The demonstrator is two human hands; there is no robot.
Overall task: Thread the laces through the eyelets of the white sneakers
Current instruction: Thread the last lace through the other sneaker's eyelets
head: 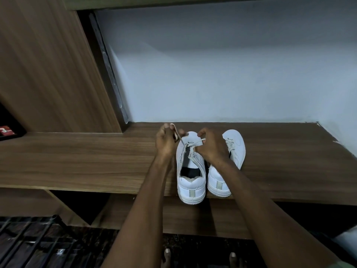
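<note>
Sneakers, two of them and both white, are standing side by side on the wooden desk [96,159], heels toward the person and hanging slightly over the front edge, toes pointing at the pale wall [222,74]. That placement is keeping the lacing zone within easy reach of both arms.

The left sneaker [190,182] is the one being worked on. Its tongue area is lying open, with lace crossings showing only near the toe end, so the lacing appears to be at an early stage. The left hand [166,142] is curling its fingers round one end of the lace [188,145] and drawing it up and out to the side, probably to take the slack out after a pass through an eyelet. The right hand [211,147] is resting over the shoe's right side with its fingers bent at the other run of lace; it seems to be pinching it while steadying the upper, though the exact grip is partly hidden.

The right sneaker [234,144] is sitting just beside, partly covered by the right wrist, and already looks laced along its visible front.

Counted: two shoes, two hands, one lace in work.
</note>
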